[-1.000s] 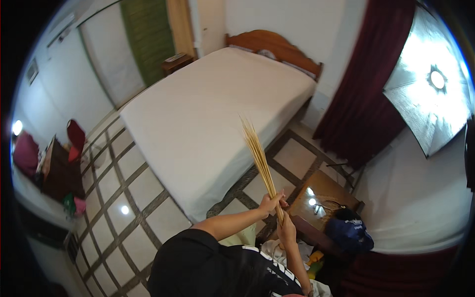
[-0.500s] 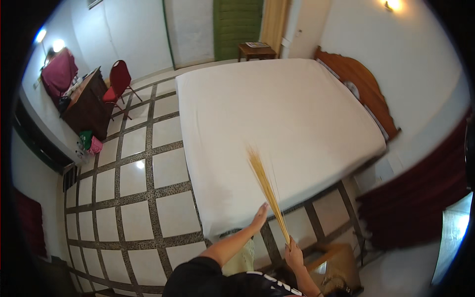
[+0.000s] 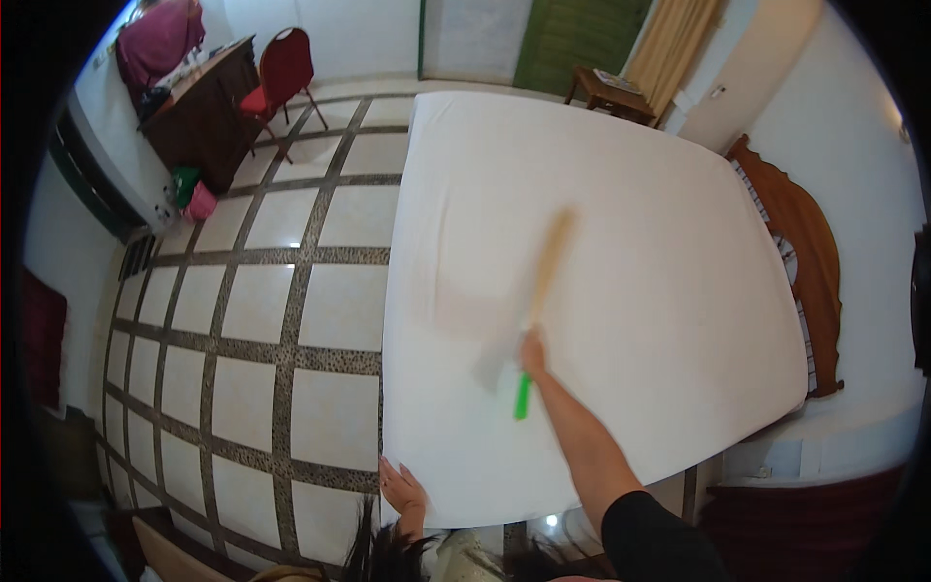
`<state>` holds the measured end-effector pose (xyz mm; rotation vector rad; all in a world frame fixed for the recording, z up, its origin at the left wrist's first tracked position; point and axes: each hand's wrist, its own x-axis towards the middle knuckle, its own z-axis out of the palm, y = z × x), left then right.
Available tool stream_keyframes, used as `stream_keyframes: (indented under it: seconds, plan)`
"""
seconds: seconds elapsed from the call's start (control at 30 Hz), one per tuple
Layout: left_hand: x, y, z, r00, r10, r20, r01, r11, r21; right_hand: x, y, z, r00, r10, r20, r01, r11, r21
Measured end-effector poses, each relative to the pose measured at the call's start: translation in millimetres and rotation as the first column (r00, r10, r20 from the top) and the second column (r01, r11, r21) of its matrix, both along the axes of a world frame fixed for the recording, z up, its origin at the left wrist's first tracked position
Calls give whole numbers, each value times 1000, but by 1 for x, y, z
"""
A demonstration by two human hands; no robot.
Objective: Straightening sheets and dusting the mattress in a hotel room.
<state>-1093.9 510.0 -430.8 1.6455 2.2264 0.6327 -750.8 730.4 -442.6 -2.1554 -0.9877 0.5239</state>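
Note:
My right hand (image 3: 532,351) is wrapped round a stick broom (image 3: 555,257) with a green handle end (image 3: 523,398). The tan bristles point away from me over the white-sheeted bed (image 3: 621,407) and are blurred by motion. Whether they touch the sheet I cannot tell. My left hand (image 3: 402,488) rests at the near left edge of the bed, fingers stretched out, holding nothing. My right arm reaches far out over the mattress.
A wooden headboard (image 3: 813,262) borders the bed's right side. A red chair (image 3: 286,73) and a dark desk (image 3: 199,126) stand far left, with a pink bag (image 3: 200,202) by the desk. A small wooden table (image 3: 611,94) stands behind the bed. Tiled floor (image 3: 254,310) runs along the left.
The broom has swung out over the bed, now in my right hand alone, its green end showing. My left hand has moved down and left to the bed edge. The view has shifted.

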Motion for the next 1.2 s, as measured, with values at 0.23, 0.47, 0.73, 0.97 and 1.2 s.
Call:
stream_keyframes:
  seconds: [0.23,0.47,0.73,0.97,1.2]
  plan:
    - [3,9,4,992,95,88,-89,994,-65,-148,-76,89,446,887,-121,-822,352,-447]
    - [5,12,2,992,109,66,-104,992,-73,35,-83,84,998,-13,62,22,988,-150]
    - [9,2,-1,987,155,46,-148,981,-127,-102,-256,79,678,695,-240,-735,636,-237]
    - [-31,4,-20,975,142,172,-69,926,-371,-59,-236,138,702,626,-339,-667,745,-3]
    - [89,-7,-1,548,-353,-758,220,935,-276,153,-355,51,882,-308,-356,293,951,-96]
